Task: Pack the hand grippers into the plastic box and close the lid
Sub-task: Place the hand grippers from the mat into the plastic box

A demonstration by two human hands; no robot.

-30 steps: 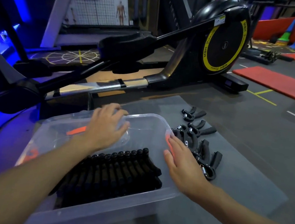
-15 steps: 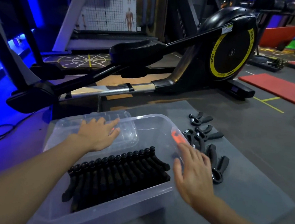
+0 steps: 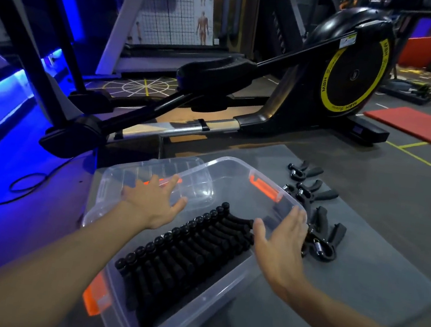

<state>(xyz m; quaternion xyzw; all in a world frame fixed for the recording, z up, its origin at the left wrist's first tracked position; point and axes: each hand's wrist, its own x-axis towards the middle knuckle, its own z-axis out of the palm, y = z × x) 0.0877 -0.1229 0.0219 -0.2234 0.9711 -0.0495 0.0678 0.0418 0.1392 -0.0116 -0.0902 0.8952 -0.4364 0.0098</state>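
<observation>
Beside the plastic box [image 3: 258,270], right hand [image 3: 281,245] open, fingers empty; left hand [image 3: 152,202] flat on lid [image 3: 196,180]. Row of hand grippers [image 3: 185,251] inside, loose grippers [image 3: 322,229] right of box. Risks closing before those go in.

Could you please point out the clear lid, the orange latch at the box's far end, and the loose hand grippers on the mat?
clear lid [image 3: 195,185]: head view, its top panel.
orange latch [image 3: 264,187]: head view, its middle.
loose hand grippers [image 3: 320,245]: head view, nearest one's spring.
</observation>
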